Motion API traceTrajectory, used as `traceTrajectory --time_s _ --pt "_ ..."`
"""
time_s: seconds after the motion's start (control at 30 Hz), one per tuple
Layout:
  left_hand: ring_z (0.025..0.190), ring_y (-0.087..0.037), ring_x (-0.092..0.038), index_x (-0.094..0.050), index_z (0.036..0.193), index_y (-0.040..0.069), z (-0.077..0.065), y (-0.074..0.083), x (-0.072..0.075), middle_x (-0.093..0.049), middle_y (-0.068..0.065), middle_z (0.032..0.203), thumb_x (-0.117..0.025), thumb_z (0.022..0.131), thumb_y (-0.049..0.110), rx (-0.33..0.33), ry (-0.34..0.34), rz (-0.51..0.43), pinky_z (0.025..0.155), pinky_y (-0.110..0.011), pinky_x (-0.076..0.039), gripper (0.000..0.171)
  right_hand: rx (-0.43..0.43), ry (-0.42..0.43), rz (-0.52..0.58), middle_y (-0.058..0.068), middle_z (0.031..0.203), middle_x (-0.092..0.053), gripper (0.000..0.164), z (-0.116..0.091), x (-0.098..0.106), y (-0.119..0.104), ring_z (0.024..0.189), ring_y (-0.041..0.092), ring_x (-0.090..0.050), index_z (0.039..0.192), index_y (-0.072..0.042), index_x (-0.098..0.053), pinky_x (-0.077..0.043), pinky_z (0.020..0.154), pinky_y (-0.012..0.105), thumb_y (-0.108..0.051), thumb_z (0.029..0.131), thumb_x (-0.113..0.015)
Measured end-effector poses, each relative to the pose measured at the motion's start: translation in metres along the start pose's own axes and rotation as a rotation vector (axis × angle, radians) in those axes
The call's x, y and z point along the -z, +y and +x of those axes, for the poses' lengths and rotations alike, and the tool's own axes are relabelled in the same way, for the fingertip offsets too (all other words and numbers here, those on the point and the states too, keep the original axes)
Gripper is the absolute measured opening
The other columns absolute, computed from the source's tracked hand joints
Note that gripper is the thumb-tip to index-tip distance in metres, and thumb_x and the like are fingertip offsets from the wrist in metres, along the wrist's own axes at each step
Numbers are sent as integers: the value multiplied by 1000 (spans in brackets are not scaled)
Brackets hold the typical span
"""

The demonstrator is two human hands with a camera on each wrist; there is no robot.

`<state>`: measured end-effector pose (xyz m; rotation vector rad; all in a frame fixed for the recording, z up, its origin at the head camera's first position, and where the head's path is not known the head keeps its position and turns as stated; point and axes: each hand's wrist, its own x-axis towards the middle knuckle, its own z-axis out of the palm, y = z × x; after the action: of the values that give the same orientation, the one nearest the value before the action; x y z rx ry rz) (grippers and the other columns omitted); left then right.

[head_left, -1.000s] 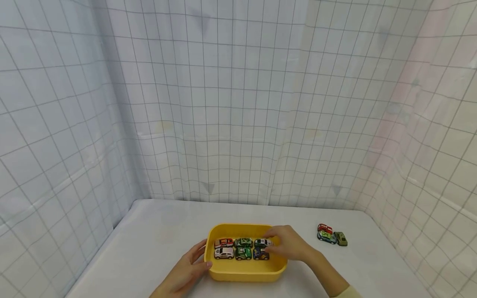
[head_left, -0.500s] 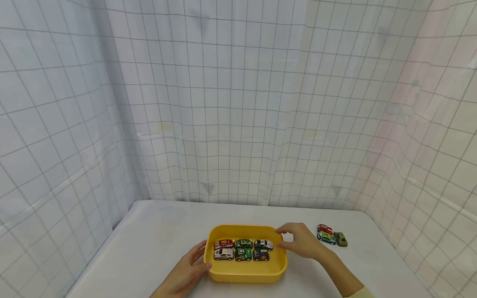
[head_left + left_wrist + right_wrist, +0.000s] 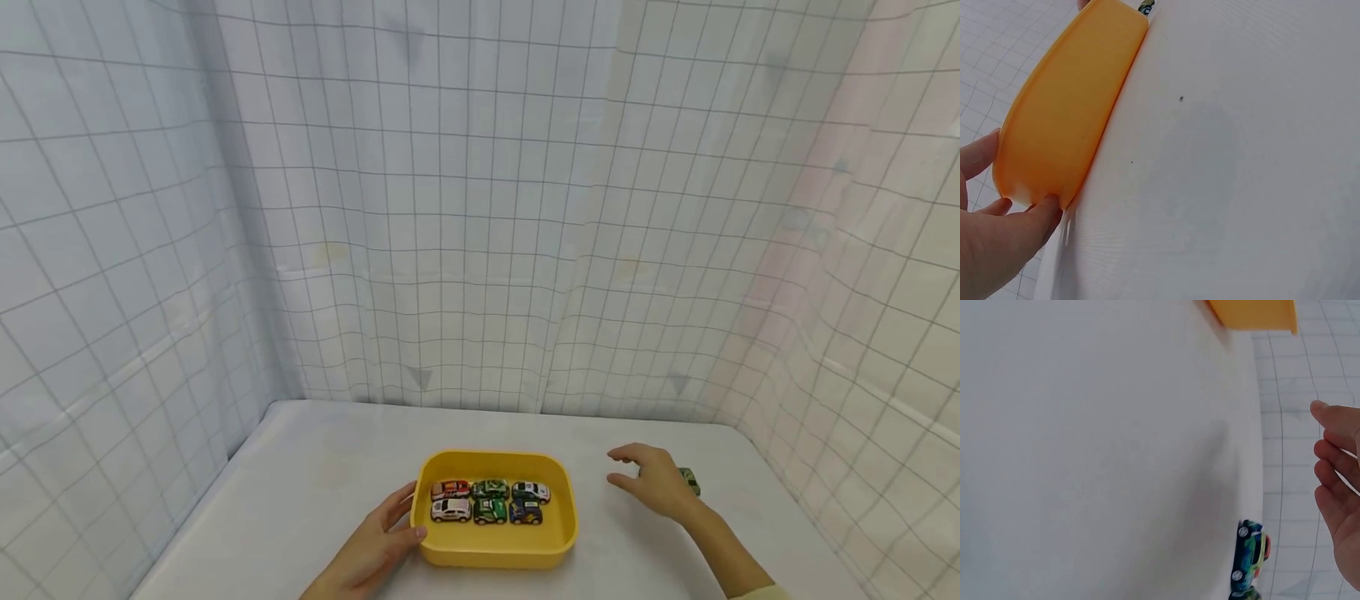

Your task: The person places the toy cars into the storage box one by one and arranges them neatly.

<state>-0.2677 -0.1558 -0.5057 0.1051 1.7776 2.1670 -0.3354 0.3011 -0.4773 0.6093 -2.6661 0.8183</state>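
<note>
A yellow plastic tray [image 3: 491,558] sits on the table with several toy cars in two rows toward its far side. Among them are a white car [image 3: 451,510], a green car [image 3: 490,511] and a dark blue car [image 3: 526,512]. My left hand [image 3: 372,546] holds the tray's left end, thumb at the rim and fingers against the outer wall [image 3: 1054,112]. To the right of the tray, my right hand [image 3: 656,482] hovers with thumb and fingers apart, holding nothing. It mostly hides the loose cars behind it; an olive green car [image 3: 690,481] shows partly.
In the right wrist view, a blue-green toy car [image 3: 1247,553] stands on the white table [image 3: 1097,437], with parts of other cars beside it. Hanging white cloth [image 3: 480,250] with a grid pattern encloses the table at the back and both sides.
My right hand has drawn out of the tray, past its right rim, and moved right to the loose cars. The left hand and the cars in the tray have stayed put.
</note>
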Motion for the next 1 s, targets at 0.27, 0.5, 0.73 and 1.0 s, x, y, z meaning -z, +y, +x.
traceTrajectory --time_s 0.27,0.5,0.73,1.0 --pt "150 -55 -9 -11 163 -2 1 0 0 -6 -36 165 -72 94 1 0 4 17 113 -51 -40 92 -132 103 -59 14 111 -74 35 -16 10 37 107 39 -68 115 2 -75 -54 94 57 -14 86 -85" --pt "150 -55 -9 -11 163 -3 -1 -1 2 -5 -37 164 -70 94 -2 3 9 5 113 -51 -40 91 -200 144 -105 25 117 -70 39 -30 17 57 108 46 -65 121 6 -71 -54 91 61 -12 89 -82" --pt "150 -54 -7 -10 163 -3 -1 0 1 -4 -36 165 -70 95 -2 15 5 -5 113 -51 -39 91 -292 176 -134 31 119 -66 47 -41 28 78 107 48 -63 127 11 -65 -53 86 62 -17 92 -78" --pt "150 -55 -8 -11 163 -3 1 3 0 -4 -37 164 -72 94 -1 23 9 9 112 -51 -41 92 -426 57 -131 36 123 -63 59 -47 30 95 112 53 -60 128 17 -60 -50 93 64 -28 94 -75"
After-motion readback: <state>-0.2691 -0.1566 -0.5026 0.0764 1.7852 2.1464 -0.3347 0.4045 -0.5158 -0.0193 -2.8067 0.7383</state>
